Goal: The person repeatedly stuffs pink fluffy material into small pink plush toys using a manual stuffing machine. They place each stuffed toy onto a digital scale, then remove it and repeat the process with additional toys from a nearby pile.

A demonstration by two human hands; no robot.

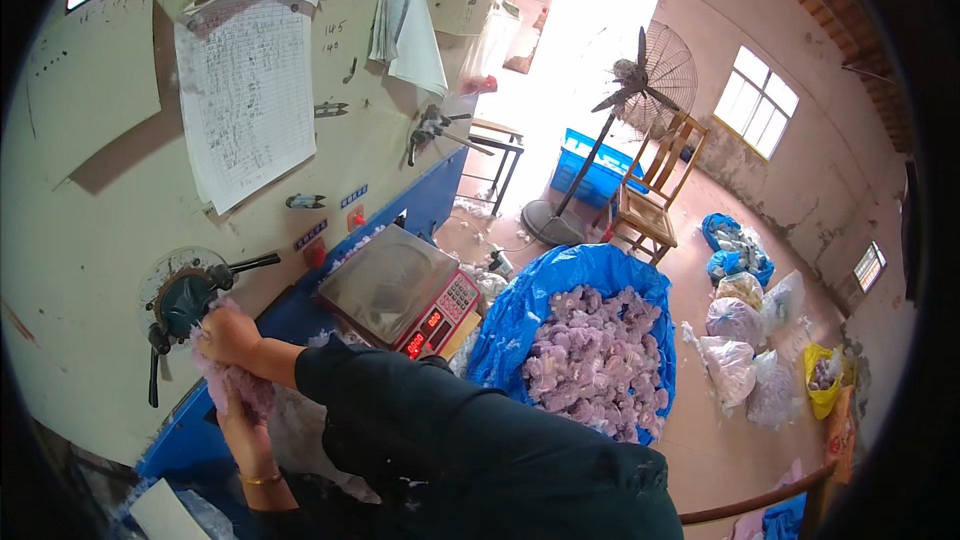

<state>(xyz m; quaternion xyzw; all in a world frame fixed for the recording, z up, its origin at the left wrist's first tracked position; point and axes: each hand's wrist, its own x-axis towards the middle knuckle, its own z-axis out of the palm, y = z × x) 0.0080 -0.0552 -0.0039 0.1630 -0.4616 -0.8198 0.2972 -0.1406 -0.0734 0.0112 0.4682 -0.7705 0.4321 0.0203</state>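
Observation:
A fluffy lilac plush piece (240,385) is held between my two hands, right below a dark round metal fitting (188,302) with lever handles on the pale machine panel. My right hand (230,336) comes from above with its fingers closed round the upper end of the plush, close against the fitting. Lower down, my left hand (245,442), with a gold-coloured bracelet at the wrist, grips the plush from underneath. Whether the plush is pulled over a spout there is hidden by the hands. My dark right sleeve (430,420) crosses the lower middle of the view.
A red-framed digital scale (390,280) sits on the blue ledge beside my right arm. Past it stands a blue sack (500,335) full of lilac plush pieces. A standing fan (635,80), a wooden chair (648,215) and several filled bags (728,365) stand farther off.

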